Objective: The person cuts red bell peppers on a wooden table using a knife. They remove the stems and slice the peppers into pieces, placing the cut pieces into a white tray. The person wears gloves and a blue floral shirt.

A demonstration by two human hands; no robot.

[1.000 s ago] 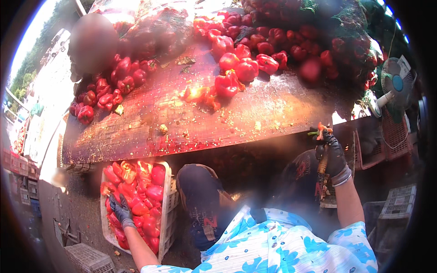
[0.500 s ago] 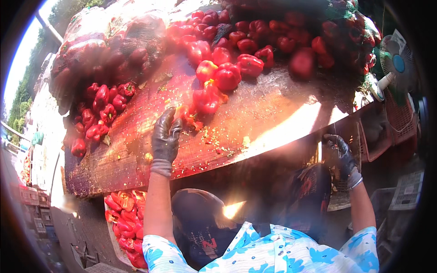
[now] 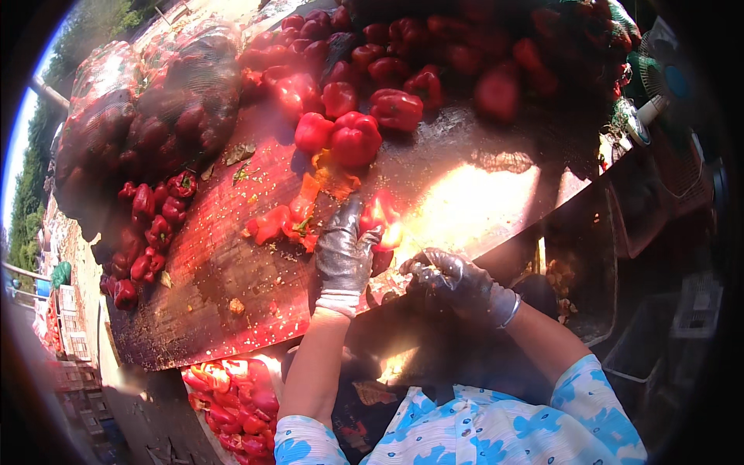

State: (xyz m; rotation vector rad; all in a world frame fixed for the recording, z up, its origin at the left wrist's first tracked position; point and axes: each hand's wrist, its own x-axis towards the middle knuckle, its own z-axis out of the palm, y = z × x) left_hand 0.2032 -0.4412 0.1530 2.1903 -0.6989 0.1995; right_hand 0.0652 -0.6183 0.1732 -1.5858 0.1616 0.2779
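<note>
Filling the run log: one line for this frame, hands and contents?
left hand: gloved, holds red pepper | right hand: gloved, beside it, contents unclear | table: cut pepper pieces, whole peppers | crate of peppers below

Desk [image 3: 232, 294]: pepper heap [image 3: 403, 70] at far edge; netted sacks [image 3: 147, 116] far left; crate of cut peppers [image 3: 240, 411] below near edge; fan [image 3: 659, 85] far right.

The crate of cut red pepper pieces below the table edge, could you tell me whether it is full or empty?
Full: the crate is heaped with red pepper pieces to its rim.
</note>
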